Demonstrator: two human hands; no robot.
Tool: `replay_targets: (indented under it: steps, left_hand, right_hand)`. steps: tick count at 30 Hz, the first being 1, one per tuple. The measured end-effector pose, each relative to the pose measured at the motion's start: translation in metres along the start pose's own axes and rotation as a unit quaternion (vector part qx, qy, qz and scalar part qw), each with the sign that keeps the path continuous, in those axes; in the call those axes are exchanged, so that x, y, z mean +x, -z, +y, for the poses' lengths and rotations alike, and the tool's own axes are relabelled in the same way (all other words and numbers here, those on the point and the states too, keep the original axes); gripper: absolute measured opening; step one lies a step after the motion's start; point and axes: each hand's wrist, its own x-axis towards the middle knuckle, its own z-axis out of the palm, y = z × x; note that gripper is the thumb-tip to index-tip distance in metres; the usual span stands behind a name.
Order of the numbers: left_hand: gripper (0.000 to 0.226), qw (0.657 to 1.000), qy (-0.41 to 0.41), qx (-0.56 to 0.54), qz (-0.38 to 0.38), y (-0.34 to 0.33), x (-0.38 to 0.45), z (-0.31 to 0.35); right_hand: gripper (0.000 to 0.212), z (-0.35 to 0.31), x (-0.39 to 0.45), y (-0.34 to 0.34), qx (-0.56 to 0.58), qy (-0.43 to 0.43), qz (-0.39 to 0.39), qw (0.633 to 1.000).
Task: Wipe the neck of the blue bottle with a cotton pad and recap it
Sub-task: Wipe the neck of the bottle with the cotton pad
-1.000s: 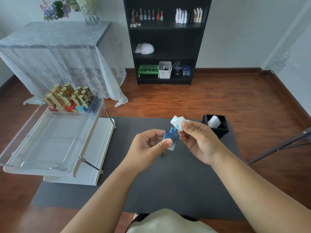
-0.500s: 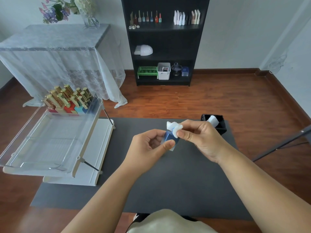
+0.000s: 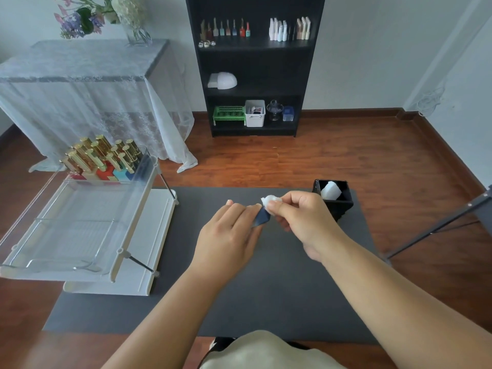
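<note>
**Cotton pad pressed to the bottle's top**

Right hand [image 3: 300, 219] fingertips pinch a white cotton pad [image 3: 271, 201] against the top of the blue bottle [image 3: 262, 217]. Left hand [image 3: 229, 233] fingers curl around the bottle, hiding most of it. Both hover above the grey mat [image 3: 266, 288]; a black box [image 3: 335, 201] sits at the mat's far right corner, a clear rack [image 3: 80, 222] at its left edge.

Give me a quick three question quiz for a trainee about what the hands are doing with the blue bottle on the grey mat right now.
1. True or false: the left hand holds the small blue glass bottle.
2. The right hand pinches: A) a gold cap B) a white cotton pad C) a brush.
3. Fill in: the black square box on the grey mat sits to the person's ____ side.

Key: 1 true; 2 B; 3 right.
</note>
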Motion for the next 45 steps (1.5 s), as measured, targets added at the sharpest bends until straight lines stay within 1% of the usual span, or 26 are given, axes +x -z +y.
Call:
replay_targets:
  steps: [2, 4, 8, 11, 13, 16, 19, 22, 24, 25, 27, 29, 32, 34, 36, 39, 41, 43, 45]
  left_hand:
    - [0.021, 1.0, -0.009, 0.005, 0.004, -0.001, -0.001, -0.002]
    - [0.022, 1.0, -0.004, -0.011, 0.0, 0.0, -0.001, -0.004]
    - [0.025, 0.995, 0.037, -0.088, -0.03, 0.006, 0.001, -0.006]
    - [0.026, 0.978, 0.091, -0.176, -0.061, 0.009, 0.0, -0.006]
    - [0.027, 0.967, 0.117, -0.215, -0.069, 0.009, -0.002, -0.006]
    - [0.026, 0.957, 0.143, -0.24, -0.076, 0.009, -0.003, -0.005]
    - [0.024, 0.942, 0.176, -0.275, -0.079, 0.01, 0.001, -0.002]
    - [0.024, 0.913, 0.229, -0.33, -0.076, 0.012, 0.005, -0.001]
    - [0.023, 0.888, 0.259, -0.373, -0.081, 0.013, 0.006, 0.0]
    - [0.022, 0.88, 0.264, -0.385, -0.084, 0.014, 0.007, 0.0]
    - [0.021, 0.875, 0.264, -0.394, -0.092, 0.015, 0.008, 0.0]
    - [0.02, 0.874, 0.262, -0.396, -0.102, 0.015, 0.008, 0.002]
    - [0.02, 0.875, 0.263, -0.389, -0.118, 0.014, 0.009, 0.003]
    - [0.021, 0.881, 0.262, -0.372, -0.129, 0.015, 0.008, 0.0]
    - [0.02, 0.902, 0.24, -0.333, -0.136, 0.017, 0.009, -0.001]
    - [0.018, 0.952, 0.161, -0.235, -0.11, 0.02, 0.01, 0.001]
    - [0.018, 0.97, 0.128, -0.189, -0.078, 0.02, 0.01, 0.002]
    - [0.017, 0.979, 0.114, -0.163, -0.054, 0.019, 0.008, 0.001]
    - [0.017, 0.987, 0.094, -0.123, -0.048, 0.018, 0.005, 0.002]
  right_hand:
    - [0.026, 0.001, -0.001, -0.003, 0.057, -0.035, -0.003, 0.998]
    - [0.028, 0.002, -0.001, -0.003, 0.106, -0.054, -0.022, 0.993]
    - [0.021, 0.003, -0.002, 0.007, 0.153, -0.015, -0.113, 0.982]
    - [0.012, 0.0, -0.004, 0.015, 0.154, 0.008, -0.172, 0.973]
    - [0.01, -0.002, -0.003, 0.018, 0.146, 0.016, -0.198, 0.969]
    - [0.011, -0.002, -0.002, 0.017, 0.14, 0.025, -0.19, 0.971]
    - [0.011, -0.001, 0.0, 0.017, 0.19, 0.016, -0.155, 0.969]
    - [0.009, -0.001, 0.003, 0.026, 0.214, 0.018, -0.146, 0.966]
    - [0.012, -0.001, 0.003, 0.032, 0.176, 0.043, -0.152, 0.972]
    - [0.017, -0.001, 0.002, 0.034, 0.146, 0.06, -0.154, 0.975]
    - [0.022, 0.0, 0.0, 0.036, 0.103, 0.092, -0.159, 0.978]
    - [0.026, -0.001, -0.001, 0.035, 0.087, 0.114, -0.163, 0.976]
    - [0.032, -0.005, -0.003, 0.034, 0.035, 0.135, -0.165, 0.976]
    - [0.031, -0.01, -0.003, 0.034, -0.029, 0.146, -0.159, 0.976]
    - [0.024, -0.013, -0.002, 0.036, -0.102, 0.156, -0.149, 0.971]
    - [0.005, -0.014, -0.001, 0.03, -0.166, 0.177, -0.119, 0.963]
    - [0.004, -0.013, -0.002, 0.021, -0.147, 0.172, -0.084, 0.971]
    - [0.005, -0.008, -0.002, 0.011, -0.099, 0.144, -0.052, 0.983]
    - [0.007, -0.002, -0.003, 0.001, -0.068, 0.119, -0.023, 0.99]
